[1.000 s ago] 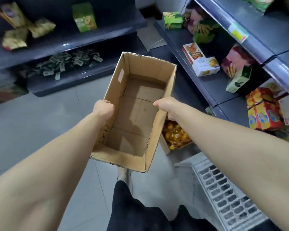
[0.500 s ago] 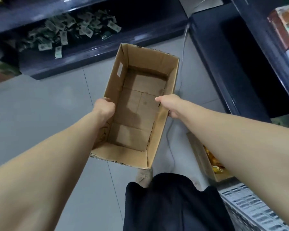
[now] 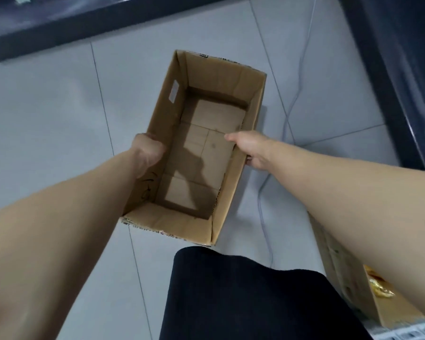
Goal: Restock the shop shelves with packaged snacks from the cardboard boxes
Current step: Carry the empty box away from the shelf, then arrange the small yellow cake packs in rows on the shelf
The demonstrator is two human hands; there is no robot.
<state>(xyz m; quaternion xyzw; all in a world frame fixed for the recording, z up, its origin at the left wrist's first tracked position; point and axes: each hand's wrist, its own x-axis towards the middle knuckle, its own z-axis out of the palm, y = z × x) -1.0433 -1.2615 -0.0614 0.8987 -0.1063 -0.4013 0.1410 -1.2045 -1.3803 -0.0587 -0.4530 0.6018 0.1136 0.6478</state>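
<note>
cardboard box (image 3: 219, 79), open-topped, between the two grips; left grip (image 3: 147, 149) curled over its left wall; right grip (image 3: 253, 150) clasping its right wall

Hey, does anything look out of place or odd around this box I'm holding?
Nothing is damaged or spilled. The cardboard box gripped by the left hand and right hand is empty, so there is nothing in it to shelve. A thin cable lies loose across the floor right of it, a possible trip hazard.
</note>
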